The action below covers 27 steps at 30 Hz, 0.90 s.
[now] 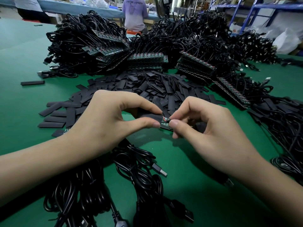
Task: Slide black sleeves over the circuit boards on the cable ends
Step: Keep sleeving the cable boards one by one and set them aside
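1. Coiled cables (101, 185) lie nearest, in front of the sleeve pile (147, 89).
2. Just before that pile, the left hand (101, 122) pinches a sleeve (147, 116); the right hand (208, 126) pinches the circuit board (164, 122) at its mouth.
3. Insertion seems underway; next, the board needs pushing fully in.

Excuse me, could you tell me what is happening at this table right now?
A person is fitting a black sleeve over a small circuit board. The left hand pinches the sleeve, the right hand pinches the board's end, and part of the board shows between the hands. A pile of loose sleeves lies behind on the green table, with stacked boards and cables beyond.
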### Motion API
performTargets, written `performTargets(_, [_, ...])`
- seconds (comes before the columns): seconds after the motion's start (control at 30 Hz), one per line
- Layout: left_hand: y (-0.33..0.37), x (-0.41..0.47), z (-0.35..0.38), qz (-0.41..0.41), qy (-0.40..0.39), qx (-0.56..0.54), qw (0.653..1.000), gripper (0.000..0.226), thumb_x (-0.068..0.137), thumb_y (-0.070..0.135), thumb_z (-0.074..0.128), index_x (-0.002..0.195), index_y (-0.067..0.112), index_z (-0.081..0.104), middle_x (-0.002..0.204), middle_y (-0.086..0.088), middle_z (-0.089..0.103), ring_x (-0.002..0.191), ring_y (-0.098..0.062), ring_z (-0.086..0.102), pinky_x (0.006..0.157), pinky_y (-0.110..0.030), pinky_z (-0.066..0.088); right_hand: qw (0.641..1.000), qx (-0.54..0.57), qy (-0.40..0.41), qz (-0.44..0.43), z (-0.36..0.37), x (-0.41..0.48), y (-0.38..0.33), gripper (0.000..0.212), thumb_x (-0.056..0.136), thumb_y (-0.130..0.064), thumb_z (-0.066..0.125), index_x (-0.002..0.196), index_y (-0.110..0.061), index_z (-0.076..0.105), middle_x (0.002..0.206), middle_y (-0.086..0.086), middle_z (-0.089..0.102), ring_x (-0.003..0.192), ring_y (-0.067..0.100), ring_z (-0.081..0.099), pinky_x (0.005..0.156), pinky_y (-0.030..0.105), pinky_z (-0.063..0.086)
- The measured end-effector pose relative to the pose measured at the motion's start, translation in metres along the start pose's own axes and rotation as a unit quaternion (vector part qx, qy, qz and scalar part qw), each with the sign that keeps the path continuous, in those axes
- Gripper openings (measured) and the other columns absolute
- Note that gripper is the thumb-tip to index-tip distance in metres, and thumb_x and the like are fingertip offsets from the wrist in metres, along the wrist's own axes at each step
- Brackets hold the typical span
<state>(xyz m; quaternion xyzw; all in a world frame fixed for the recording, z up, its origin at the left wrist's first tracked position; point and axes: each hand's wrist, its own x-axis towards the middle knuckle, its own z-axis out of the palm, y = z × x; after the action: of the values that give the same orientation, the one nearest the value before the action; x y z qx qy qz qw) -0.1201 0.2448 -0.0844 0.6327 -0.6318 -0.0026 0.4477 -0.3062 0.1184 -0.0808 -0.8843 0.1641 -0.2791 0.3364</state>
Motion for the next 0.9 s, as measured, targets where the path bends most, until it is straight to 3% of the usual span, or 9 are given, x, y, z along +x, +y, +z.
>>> performTargets(0.4, [0.0045, 0.0008, 0.0003, 0.021, -0.025, -0.014, 0.999, 0.024, 0.077, 0.036, 0.079, 0.099, 0.025, 0.080, 0.083, 0.015, 0.076, 0.080, -0.005, 0.072, 0.077, -0.010, 0.049, 0.994, -0.043, 0.054, -0.085, 0.0053, -0.0030, 0.0023, 0.007, 0.092, -0.025, 0.071, 0.085, -0.028, 0.069, 0.075, -0.016, 0.071, 0.054, 0.024, 0.061, 0.052, 0.040, 0.045])
performTargets(0.73, [0.0011, 0.0023, 0.0022, -0.028, -0.008, -0.074, 0.997, 0.022, 0.076, 0.037, 0.077, 0.096, 0.027, 0.080, 0.081, 0.015, 0.077, 0.074, -0.004, 0.073, 0.074, -0.009, 0.050, 0.981, -0.132, 0.102, -0.097, 0.0057, -0.0044, -0.0007, 0.012, 0.088, -0.037, 0.073, 0.099, -0.031, 0.074, 0.082, -0.020, 0.073, 0.080, 0.005, 0.069, 0.082, 0.036, 0.050])
performTargets(0.9, [0.0020, 0.0014, 0.0022, -0.021, -0.002, -0.073, 0.997, 0.023, 0.077, 0.038, 0.078, 0.097, 0.027, 0.079, 0.078, 0.016, 0.076, 0.075, -0.003, 0.073, 0.075, -0.008, 0.048, 0.981, -0.130, 0.120, -0.085, 0.0068, -0.0054, -0.0034, 0.006, 0.088, -0.032, 0.072, 0.091, -0.029, 0.076, 0.083, -0.025, 0.073, 0.080, -0.002, 0.067, 0.075, 0.031, 0.048])
